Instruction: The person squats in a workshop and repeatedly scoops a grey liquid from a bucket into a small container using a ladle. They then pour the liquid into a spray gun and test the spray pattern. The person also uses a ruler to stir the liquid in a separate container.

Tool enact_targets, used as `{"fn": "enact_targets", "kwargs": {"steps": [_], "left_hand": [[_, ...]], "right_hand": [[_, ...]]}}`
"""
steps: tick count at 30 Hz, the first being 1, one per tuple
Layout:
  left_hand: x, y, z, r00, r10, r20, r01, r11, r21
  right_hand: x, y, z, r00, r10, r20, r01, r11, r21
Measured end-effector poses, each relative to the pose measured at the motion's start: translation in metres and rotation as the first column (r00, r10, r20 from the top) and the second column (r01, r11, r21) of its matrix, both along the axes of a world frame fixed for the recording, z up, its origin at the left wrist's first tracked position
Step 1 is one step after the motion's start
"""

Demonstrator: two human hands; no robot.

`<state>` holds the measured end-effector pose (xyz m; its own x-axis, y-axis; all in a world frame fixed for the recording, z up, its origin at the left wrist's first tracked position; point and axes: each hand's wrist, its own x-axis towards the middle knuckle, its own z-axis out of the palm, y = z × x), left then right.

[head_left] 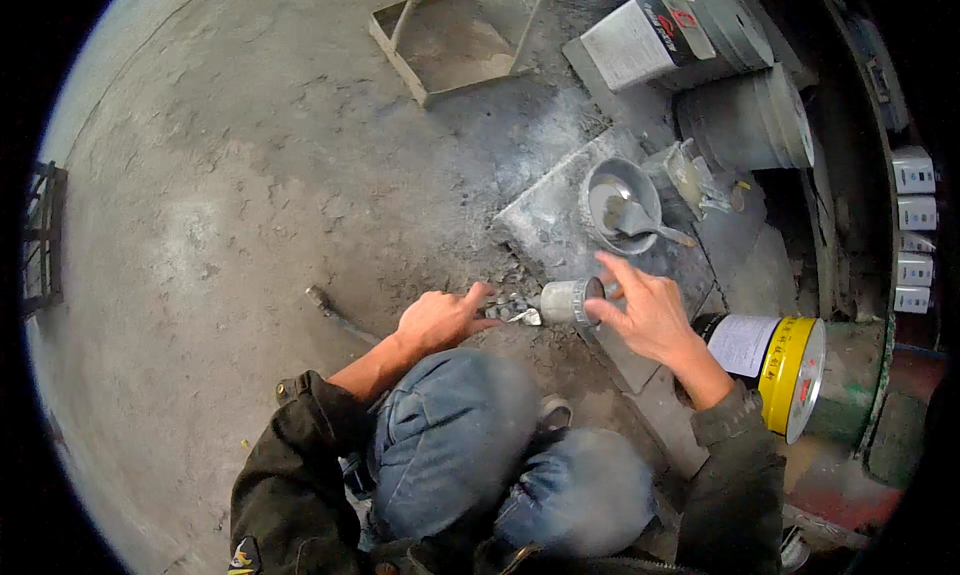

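Over the floor, just in front of my knees, a grey cylindrical metal part (563, 302) lies sideways, with a ribbed ring at its right end. Irregular shiny metal pieces (512, 307) show at its left end. My left hand (440, 318) has thumb and fingertips closed about that left end. Close by the ribbed ring is my right hand (648, 313), its thumb and fingers spread apart; whether the thumb touches the ring is unclear. Beyond it, a grey bowl (588, 215) contains a broad brush or scraper (640, 223) with its handle over the rim.
A yellow-banded pail (785, 370) lies at the right. Grey buckets (745, 125) and a labelled tin (640, 40) stand at the back right. A tray-like frame (430, 85) with upright legs is on the far floor. A rod-like tool (330, 310) lies left of my left hand.
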<state>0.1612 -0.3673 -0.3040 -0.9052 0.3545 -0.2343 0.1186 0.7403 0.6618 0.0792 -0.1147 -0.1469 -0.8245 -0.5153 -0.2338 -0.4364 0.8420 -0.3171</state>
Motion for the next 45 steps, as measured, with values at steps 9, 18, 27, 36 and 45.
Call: {"fn": "enact_targets", "kwargs": {"steps": [9,18,27,36,45], "left_hand": [[0.001,-0.010,0.005,1.000,-0.007,-0.006,0.007,1.000,0.023],[0.006,-0.014,-0.003,0.998,0.035,-0.048,-0.031,0.996,0.080],[0.003,0.000,-0.002,0.999,0.022,-0.027,-0.023,0.999,-0.033],[0.006,-0.010,0.008,0.995,0.092,0.048,-0.093,0.995,0.019],[0.008,-0.001,0.000,0.981,0.125,0.147,-0.124,0.992,-0.015]], "right_hand": [[0.009,-0.006,0.003,0.998,0.002,0.060,0.000,1.000,-0.023],[0.011,-0.006,-0.002,0.998,0.070,-0.006,-0.070,0.974,-0.218],[0.010,0.001,-0.045,0.864,-0.418,0.279,0.468,0.872,-0.142],[0.009,-0.024,0.003,0.997,0.006,0.079,0.014,0.970,-0.243],[0.001,0.014,-0.081,0.939,-0.285,0.190,0.328,0.908,-0.259]]}}
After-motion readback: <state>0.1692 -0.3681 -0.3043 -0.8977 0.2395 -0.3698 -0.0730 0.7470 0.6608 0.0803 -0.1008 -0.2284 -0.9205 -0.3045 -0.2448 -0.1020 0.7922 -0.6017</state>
